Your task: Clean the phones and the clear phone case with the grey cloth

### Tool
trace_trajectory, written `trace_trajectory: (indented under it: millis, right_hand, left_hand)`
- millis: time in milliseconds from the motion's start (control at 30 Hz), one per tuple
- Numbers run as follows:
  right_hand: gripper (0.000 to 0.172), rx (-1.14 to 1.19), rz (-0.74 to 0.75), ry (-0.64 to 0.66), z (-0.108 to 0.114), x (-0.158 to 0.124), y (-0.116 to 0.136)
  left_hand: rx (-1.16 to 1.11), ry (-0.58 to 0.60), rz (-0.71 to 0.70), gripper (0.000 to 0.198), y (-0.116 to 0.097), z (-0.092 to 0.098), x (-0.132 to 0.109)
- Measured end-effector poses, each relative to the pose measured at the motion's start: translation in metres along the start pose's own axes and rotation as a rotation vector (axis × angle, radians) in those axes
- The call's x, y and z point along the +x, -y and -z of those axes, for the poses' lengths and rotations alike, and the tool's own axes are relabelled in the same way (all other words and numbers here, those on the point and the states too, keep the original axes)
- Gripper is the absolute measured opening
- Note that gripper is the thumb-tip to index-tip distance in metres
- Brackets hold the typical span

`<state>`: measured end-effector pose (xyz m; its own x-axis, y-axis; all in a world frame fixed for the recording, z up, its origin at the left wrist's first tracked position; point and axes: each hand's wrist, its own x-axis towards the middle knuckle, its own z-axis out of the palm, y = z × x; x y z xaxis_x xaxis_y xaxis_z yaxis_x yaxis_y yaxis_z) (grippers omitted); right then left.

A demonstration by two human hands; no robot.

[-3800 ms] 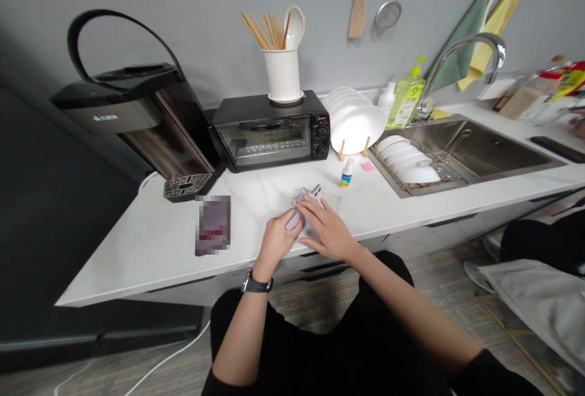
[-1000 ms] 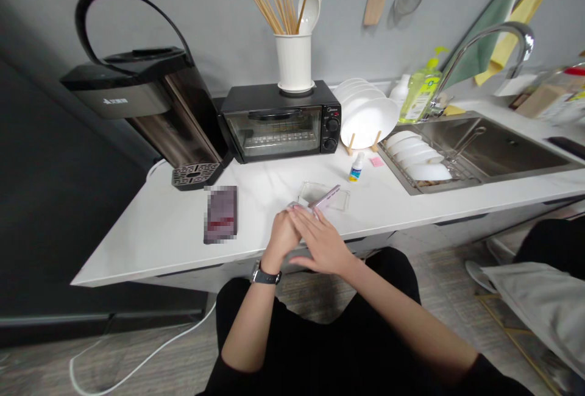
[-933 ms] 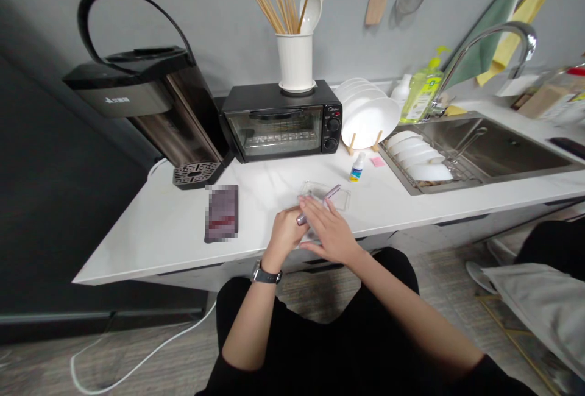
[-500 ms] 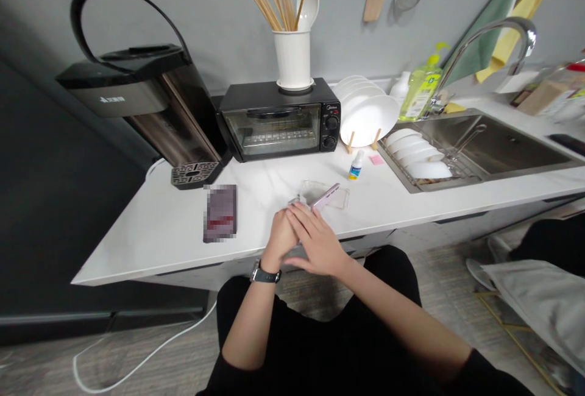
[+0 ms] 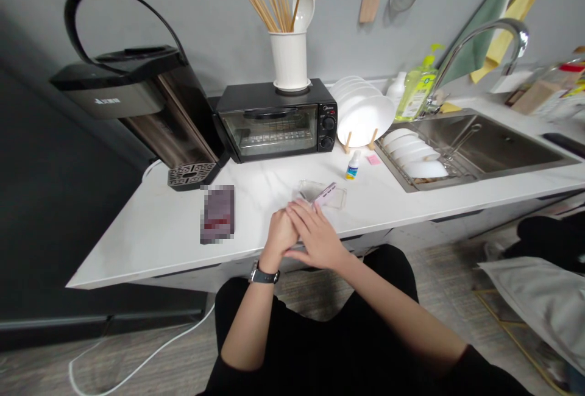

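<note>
My left hand [image 5: 281, 233], with a dark-strapped watch at the wrist, is closed near the counter's front edge. Its fingers are mostly hidden behind my right hand. A pale purple phone [image 5: 326, 194] with several camera lenses sticks out at a tilt beyond my fingers; its lower part is covered, and it appears to be in my left hand. My right hand [image 5: 320, 239] lies across the left one, fingers stretched out and thumb apart. Just behind, a clear phone case [image 5: 339, 200] rests on the counter. Farther back stands a small white spray bottle [image 5: 353, 166] with a blue and yellow label.
A pixelated dark purple item [image 5: 218, 214] lies to the left on the white counter [image 5: 150, 237]. Along the wall stand a water dispenser [image 5: 137, 103], a toaster oven [image 5: 274, 122] and racked plates [image 5: 365, 119]. A sink [image 5: 498, 140] with bowls is to the right.
The view has shifted slightly. The phone is turned a little, showing more of its camera side. A small greyish bit beside my left fingers is less visible. My hands remain laid together.
</note>
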<state>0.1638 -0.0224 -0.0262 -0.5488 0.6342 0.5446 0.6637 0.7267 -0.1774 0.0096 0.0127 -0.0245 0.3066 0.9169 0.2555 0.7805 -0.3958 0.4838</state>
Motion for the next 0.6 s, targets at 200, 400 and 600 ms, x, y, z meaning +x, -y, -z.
trace_trajectory:
  millis: [200, 400, 600]
  right_hand:
    - [0.089, -0.027, 0.032, 0.024, 0.007, -0.002, -0.009]
    - [0.075, -0.108, -0.133, -0.082, 0.035, -0.008, -0.070]
    - [0.091, 0.001, 0.041, 0.009, 0.004, -0.001, -0.009]
  left_hand:
    - [0.016, -0.011, 0.023, 0.015, 0.000, 0.000, 0.000]
    - [-0.188, -0.082, -0.047, 0.021, -0.014, 0.008, 0.000]
    - [0.030, -0.020, 0.014, 0.019, -0.002, 0.000, 0.000]
